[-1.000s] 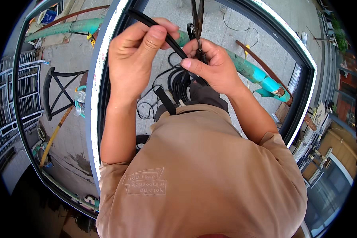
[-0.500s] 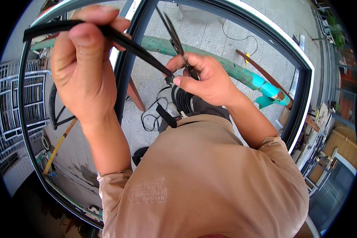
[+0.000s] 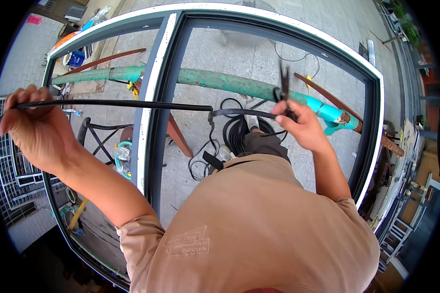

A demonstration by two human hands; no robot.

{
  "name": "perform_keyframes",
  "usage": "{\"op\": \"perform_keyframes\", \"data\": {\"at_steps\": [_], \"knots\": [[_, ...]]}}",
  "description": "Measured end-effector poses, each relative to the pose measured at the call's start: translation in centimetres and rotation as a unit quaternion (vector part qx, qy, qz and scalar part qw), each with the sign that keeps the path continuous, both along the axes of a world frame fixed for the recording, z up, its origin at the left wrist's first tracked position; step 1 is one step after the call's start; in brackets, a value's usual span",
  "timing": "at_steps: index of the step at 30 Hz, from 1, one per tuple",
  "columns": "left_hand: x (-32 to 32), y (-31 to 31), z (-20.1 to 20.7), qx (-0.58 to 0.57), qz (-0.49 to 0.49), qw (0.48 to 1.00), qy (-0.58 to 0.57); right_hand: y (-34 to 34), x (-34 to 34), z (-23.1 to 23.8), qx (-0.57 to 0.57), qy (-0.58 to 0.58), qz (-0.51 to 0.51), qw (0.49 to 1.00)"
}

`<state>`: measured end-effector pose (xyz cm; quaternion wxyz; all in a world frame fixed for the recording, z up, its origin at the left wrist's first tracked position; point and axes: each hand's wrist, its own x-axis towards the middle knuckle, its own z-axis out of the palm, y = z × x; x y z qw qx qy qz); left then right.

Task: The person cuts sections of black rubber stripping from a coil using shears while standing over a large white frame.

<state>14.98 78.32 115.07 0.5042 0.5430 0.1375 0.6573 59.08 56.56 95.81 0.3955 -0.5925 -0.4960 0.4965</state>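
- Fingers of the left hand (image 3: 36,129) curl tight around a black rubber strip (image 3: 132,104) pulled out sideways.
- The right hand (image 3: 300,128) pinches the strip's other part and thin black scissors (image 3: 283,85).
- The coil (image 3: 237,132) sits half hidden behind the person's body.

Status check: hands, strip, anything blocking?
Left hand gripping cut black rubber strip. Right hand holds scissors and coil-side end. Window frame beneath, nothing blocking.

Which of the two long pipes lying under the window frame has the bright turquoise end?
The green pipe, passing just behind the right hand. Its right end is bright turquoise; the thin reddish-brown pipe is one colour throughout.
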Motion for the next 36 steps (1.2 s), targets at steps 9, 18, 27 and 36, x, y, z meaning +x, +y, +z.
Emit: {"op": "perform_keyframes", "data": {"at_steps": [9, 18, 27, 36], "knots": [[-25.2, 1.8, 6.5, -0.037, 0.233, 0.963, -0.131, -3.8, 7.6, 1.1, -0.115, -0.009, -0.047, 0.992], [0.1, -11.1, -5.1, -0.183, 0.398, 0.865, 0.246, 4.5, 6.7, 4.2, 0.028, 0.025, -0.185, 0.982], [2.2, -23.7, -11.9, -0.244, 0.37, 0.891, 0.097, 29.4, 19.7, 1.0, 0.236, -0.285, -0.079, 0.925], [-3.1, -32.7, -14.6, -0.273, 0.593, 0.753, 0.081, 34.5, 12.0, -0.9, 0.083, -0.407, 0.026, 0.909]]}}
